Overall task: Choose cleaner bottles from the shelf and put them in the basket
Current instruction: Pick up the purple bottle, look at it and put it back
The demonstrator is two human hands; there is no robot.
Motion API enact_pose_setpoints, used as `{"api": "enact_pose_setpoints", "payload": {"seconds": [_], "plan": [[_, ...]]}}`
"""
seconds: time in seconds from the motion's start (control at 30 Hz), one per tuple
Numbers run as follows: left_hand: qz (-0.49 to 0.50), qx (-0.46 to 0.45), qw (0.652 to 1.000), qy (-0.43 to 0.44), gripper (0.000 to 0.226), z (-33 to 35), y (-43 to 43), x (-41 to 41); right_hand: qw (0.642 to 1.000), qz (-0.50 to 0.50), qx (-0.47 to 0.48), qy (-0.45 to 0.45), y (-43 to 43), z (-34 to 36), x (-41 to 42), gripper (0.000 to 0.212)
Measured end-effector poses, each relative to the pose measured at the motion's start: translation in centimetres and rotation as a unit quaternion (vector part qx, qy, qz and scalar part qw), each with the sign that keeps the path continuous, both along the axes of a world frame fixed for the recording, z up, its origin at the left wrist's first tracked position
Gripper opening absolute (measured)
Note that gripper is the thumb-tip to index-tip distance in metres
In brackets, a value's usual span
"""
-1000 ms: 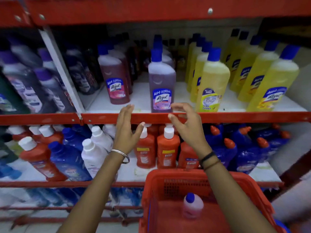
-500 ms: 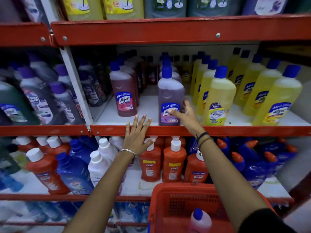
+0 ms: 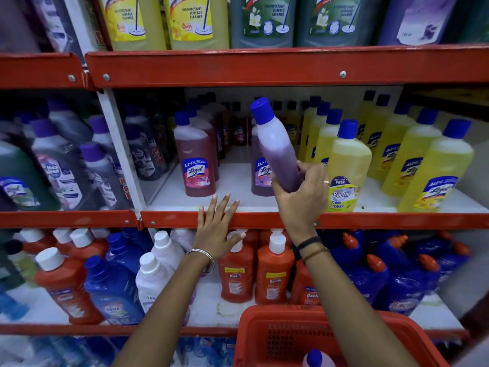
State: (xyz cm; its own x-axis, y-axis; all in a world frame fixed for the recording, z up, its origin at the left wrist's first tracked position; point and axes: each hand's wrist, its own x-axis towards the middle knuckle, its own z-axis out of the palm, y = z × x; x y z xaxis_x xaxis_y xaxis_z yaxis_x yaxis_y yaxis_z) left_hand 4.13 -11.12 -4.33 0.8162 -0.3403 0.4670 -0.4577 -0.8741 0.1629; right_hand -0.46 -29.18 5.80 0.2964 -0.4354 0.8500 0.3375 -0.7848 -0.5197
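Note:
My right hand (image 3: 301,197) grips the lower body of a purple cleaner bottle (image 3: 275,144) with a blue cap, lifted off the middle shelf and tilted to the left. Behind it stands another purple bottle (image 3: 260,173). My left hand (image 3: 215,229) lies flat with spread fingers against the red shelf edge (image 3: 383,221), holding nothing. The red basket (image 3: 267,332) hangs at the bottom right below my right forearm, and a blue-capped bottle (image 3: 316,360) lies inside it.
A pink bottle (image 3: 197,165) stands left of the lifted one, and yellow bottles (image 3: 346,168) fill the right of the shelf. Orange bottles (image 3: 274,271), white and blue ones crowd the lower shelf. Large bottles (image 3: 195,22) stand on the top shelf.
My right hand went from reaching over the shelf edge to gripping the purple bottle and has lifted and tilted it. My left hand stays at the shelf edge. The view has tilted upward.

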Motion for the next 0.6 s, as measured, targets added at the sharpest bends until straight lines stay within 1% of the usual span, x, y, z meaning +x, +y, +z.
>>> {"api": "enact_pose_setpoints", "payload": {"seconds": [0.1,0.2,0.27,0.3,0.33,0.37,0.4,0.43,0.5,0.53,0.57,0.6], "plan": [[0.004,0.007,1.000,-0.003,0.077,0.0,0.0,-0.1,0.996,-0.072,-0.033,-0.033,0.5,-0.5,-0.7,0.049],[0.005,0.010,1.000,-0.001,0.078,0.0,0.0,-0.1,0.996,-0.069,-0.017,-0.058,0.6,-0.8,-1.5,0.049],[0.004,0.007,1.000,-0.001,0.078,0.0,0.0,-0.1,0.998,-0.037,0.003,-0.056,0.6,-0.9,-2.0,0.049],[0.003,0.008,1.000,-0.001,0.078,0.1,-0.1,-0.1,0.998,-0.002,0.023,-0.051,0.5,-0.8,-2.3,0.049],[0.003,0.010,1.000,-0.002,0.078,0.0,0.0,-0.1,0.996,0.050,0.059,-0.042,0.4,-0.7,-2.5,0.048],[0.002,0.010,1.000,-0.002,0.077,0.0,0.0,-0.1,0.987,0.119,0.108,-0.028,0.1,-0.5,-2.8,0.049],[0.000,0.007,1.000,-0.003,0.077,0.0,0.0,-0.1,0.966,0.197,0.165,-0.006,-0.2,-0.2,-3.2,0.049],[-0.001,0.004,1.000,-0.002,0.077,0.0,0.0,-0.1,0.935,0.279,0.220,0.020,-0.6,0.2,-3.5,0.048],[0.000,0.001,1.000,-0.001,0.077,0.0,0.0,-0.1,0.843,0.443,0.300,0.059,-1.5,0.6,-3.7,0.042],[0.001,0.000,1.000,-0.001,0.077,0.0,-0.1,-0.1,0.796,0.506,0.325,0.070,-1.9,0.7,-3.6,0.042],[0.001,-0.002,1.000,-0.001,0.077,0.0,-0.1,-0.2,0.757,0.552,0.340,0.077,-2.2,0.7,-3.3,0.045],[0.001,-0.004,1.000,-0.001,0.077,0.0,-0.1,-0.2,0.726,0.587,0.348,0.085,-2.3,0.8,-3.1,0.051]]}}
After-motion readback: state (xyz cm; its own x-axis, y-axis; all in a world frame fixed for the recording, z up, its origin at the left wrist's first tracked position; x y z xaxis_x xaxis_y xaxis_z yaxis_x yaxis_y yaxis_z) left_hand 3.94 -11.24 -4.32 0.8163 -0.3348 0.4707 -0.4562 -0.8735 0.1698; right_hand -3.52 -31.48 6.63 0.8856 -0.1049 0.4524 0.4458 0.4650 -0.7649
